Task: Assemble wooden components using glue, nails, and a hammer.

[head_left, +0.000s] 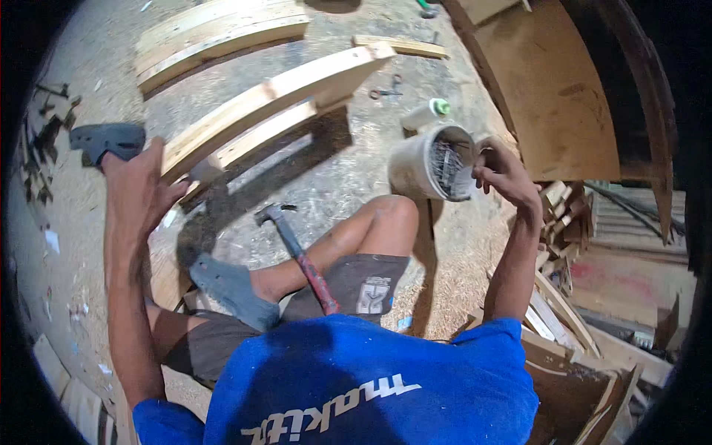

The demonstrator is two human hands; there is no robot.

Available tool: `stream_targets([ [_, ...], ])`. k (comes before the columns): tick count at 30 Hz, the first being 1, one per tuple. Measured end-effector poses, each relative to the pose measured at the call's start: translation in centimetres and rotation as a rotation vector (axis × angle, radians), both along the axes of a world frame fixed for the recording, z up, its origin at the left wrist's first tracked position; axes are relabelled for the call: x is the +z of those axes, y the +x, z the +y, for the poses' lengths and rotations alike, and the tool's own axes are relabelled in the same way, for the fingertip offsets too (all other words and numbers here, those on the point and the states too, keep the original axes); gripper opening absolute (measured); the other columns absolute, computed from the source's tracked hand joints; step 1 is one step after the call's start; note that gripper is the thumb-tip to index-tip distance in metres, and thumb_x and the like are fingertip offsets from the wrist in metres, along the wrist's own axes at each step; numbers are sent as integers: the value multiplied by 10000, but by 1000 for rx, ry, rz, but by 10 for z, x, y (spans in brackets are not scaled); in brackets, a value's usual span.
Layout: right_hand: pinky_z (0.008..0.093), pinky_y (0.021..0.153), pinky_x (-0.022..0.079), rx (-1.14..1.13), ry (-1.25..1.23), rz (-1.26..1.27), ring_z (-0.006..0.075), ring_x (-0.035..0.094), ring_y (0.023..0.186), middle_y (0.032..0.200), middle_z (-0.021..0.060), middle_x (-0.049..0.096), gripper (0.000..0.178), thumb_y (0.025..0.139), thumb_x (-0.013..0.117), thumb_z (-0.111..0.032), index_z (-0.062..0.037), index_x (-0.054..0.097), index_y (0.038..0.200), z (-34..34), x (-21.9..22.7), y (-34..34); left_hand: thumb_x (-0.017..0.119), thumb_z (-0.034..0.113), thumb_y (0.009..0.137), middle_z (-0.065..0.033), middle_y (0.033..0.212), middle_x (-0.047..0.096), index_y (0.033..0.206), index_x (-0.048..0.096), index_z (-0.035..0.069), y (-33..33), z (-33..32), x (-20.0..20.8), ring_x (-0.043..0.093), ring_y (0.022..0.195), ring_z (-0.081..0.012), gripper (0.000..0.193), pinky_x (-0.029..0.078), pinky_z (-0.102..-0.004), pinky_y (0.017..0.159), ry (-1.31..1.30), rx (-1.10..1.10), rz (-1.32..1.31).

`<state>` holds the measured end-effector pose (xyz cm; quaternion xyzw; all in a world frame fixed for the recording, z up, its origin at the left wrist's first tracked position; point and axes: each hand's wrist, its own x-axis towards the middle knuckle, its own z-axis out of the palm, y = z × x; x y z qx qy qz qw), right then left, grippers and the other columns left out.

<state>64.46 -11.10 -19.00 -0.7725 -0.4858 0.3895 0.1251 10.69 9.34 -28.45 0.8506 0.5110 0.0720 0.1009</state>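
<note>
My left hand (148,182) grips the near end of a wooden frame (278,87) made of pale planks, which is tilted up off the floor. Over the right rim of a white bucket (410,169) is my right hand (504,172), its fingers curled together; whatever they may hold is too small to name. Many nails (447,167) lie inside the bucket. A claw hammer (298,252) with a grey and red handle rests across my leg, its head toward the frame.
Behind the bucket lies a pale bottle with a green cap (424,114). Pliers or scissors (386,93) and a short wooden strip (400,47) are on the floor. Another plank assembly (222,41) sits at the far left. Wood scraps (567,222) and a large board (552,89) crowd the right.
</note>
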Motion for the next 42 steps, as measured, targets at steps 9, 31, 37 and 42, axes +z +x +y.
stream_targets([
  [9,291,811,583,122,816,422,200,738,967,1039,161,741,379,995,649,13,-36,500,1340,107,-64,-243,894,288,737,-185,782,710,979,574,26,-13,2,-7,723,785,-402,479,529,-494,671,4,-27,-56],
  [31,381,721,603,501,1153,117,318,761,895,1012,164,742,248,953,700,-8,-45,655,1195,163,-93,-351,867,235,691,-181,729,689,973,581,75,-15,-6,-22,706,724,-410,432,510,-505,604,88,-43,-160],
  [37,407,708,593,567,1179,72,340,748,871,997,159,730,232,950,697,-19,-46,655,1177,163,-92,-353,891,248,708,-181,696,688,936,588,49,-14,-8,-21,726,702,-393,428,550,-496,590,122,-64,-181],
  [42,402,673,549,563,1112,-58,303,722,779,901,123,721,163,958,689,-123,-88,669,1116,170,-90,-349,888,264,706,-178,707,692,957,587,66,-13,-8,-22,725,720,-406,439,544,-503,603,137,-60,-188],
])
